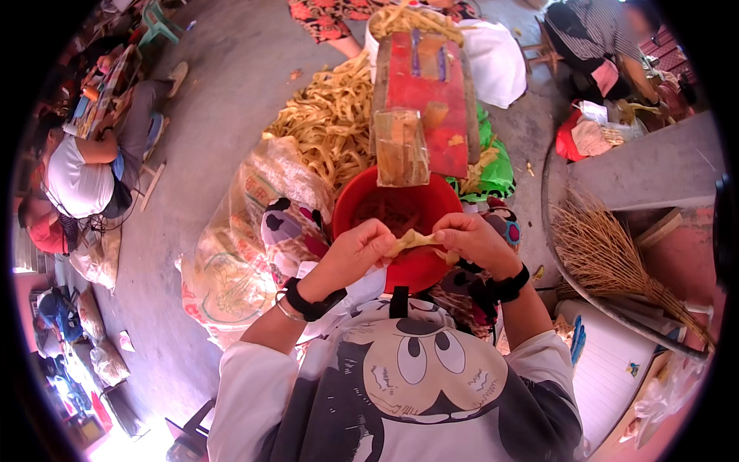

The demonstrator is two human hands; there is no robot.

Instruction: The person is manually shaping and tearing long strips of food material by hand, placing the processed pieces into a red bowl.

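Between my two hands a pale yellow, twisted strip (414, 241) is stretched over a red plastic bucket (340, 211). My left hand (369, 245) pinches one end with thumb and fingers. The other end is held by my right hand (470, 238), where a short piece hangs below the fingers. Reddish-brown matter lies inside the bucket, too dark to identify. Beyond it is a wooden bench with a red top (456, 141), and a wooden block wrapped in clear film (402, 147) sits at its near end.
A heap of long tan strips (326, 115) spills from a woven plastic sack (231, 254) at left. A green plastic bag (496, 167) holds more strips. At right are a twig broom (600, 248) and a concrete ledge (652, 167). Other people sit working at left (81, 173) and upper right (600, 34).
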